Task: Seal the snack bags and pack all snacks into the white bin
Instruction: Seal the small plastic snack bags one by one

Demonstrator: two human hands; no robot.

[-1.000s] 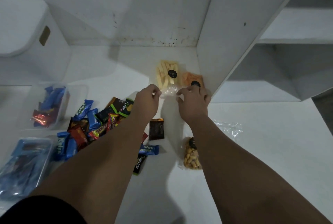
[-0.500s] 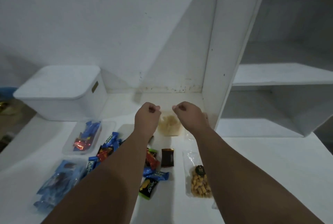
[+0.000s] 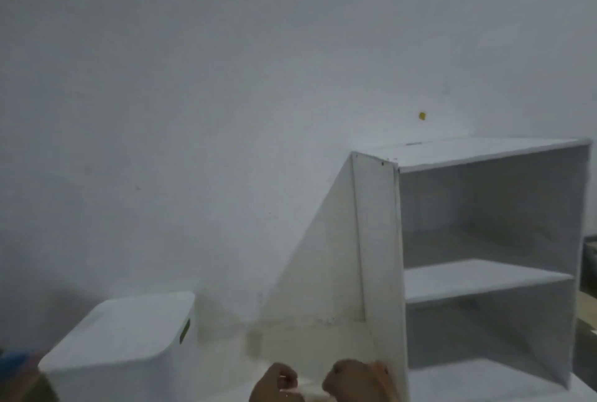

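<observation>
Head view: low over the desk (image 3: 484, 384), near its back edge, the left hand (image 3: 277, 383) and right hand (image 3: 352, 379) sit close together. Their fingers are curled, each pinching one end of a clear snack bag (image 3: 308, 389) at its top strip. The rest of the bag is out of frame. The film is probably light, limp and slippery, so grip the seal strip rather than the crushable contents. The lidded white bin (image 3: 122, 337) stands at back left. No writing is readable.

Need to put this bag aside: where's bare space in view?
Bare: the table strip between bin and shelf unit, the middle shelf board, and the lid. Tight at the bottom edge, where left hand and right hand pinch the bag.
</observation>
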